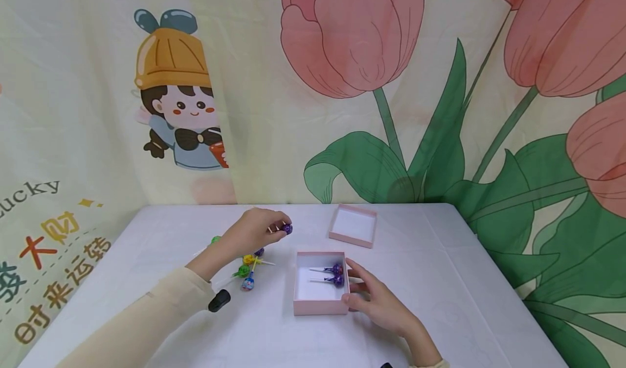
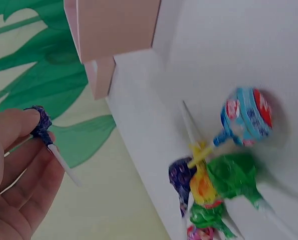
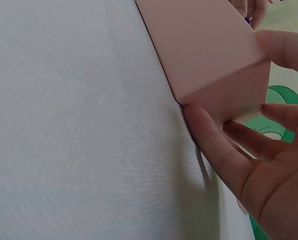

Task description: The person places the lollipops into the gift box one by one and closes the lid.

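Note:
My left hand (image 1: 258, 231) pinches a purple-wrapped lollipop (image 2: 41, 122) by its head, its white stick pointing away from the fingers. It hovers above the table, left of the open pink box (image 1: 320, 307). Inside the box lie two dark purple lollipops (image 1: 335, 281), sticks pointing left. My right hand (image 1: 379, 305) grips the box's right side, thumb at the front corner by the rim and fingers along the wall. Below my left hand lies a loose cluster of lollipops, with a blue one (image 2: 246, 117), a green one (image 2: 234, 175) and a yellow one (image 2: 204, 185) among them.
The pink box lid (image 1: 352, 225) lies inside up behind the box, toward the table's far edge. A white cloth covers the table (image 1: 440, 281). Behind it hangs a backdrop (image 1: 264, 139) printed with tulips and a cartoon figure.

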Available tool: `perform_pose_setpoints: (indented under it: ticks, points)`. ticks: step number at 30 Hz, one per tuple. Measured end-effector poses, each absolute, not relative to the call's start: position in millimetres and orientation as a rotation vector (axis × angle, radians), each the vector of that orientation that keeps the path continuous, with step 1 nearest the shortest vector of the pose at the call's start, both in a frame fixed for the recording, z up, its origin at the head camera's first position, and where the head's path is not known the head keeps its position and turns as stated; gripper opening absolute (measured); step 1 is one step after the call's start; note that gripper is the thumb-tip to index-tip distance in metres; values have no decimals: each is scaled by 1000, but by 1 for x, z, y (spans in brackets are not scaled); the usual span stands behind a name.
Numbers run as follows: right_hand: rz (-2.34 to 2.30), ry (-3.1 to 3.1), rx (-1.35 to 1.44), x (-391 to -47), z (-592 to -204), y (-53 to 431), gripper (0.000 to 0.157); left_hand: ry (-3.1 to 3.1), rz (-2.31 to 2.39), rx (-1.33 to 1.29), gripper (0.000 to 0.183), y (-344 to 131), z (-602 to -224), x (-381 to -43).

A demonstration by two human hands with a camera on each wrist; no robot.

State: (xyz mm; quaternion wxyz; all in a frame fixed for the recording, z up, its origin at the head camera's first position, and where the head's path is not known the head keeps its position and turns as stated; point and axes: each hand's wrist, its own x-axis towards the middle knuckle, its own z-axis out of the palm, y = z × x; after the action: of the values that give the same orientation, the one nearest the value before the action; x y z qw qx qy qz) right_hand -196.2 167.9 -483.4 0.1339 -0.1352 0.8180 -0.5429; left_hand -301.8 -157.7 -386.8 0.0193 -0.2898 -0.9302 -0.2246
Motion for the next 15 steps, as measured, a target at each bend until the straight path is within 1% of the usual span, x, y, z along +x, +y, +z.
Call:
perform_pose_setpoints:
  ticks: [15]
  points:
    - [-1551,2379,-370,-198,-485,168,83,-2793,-764,-1106,23,-123,-395,-274]
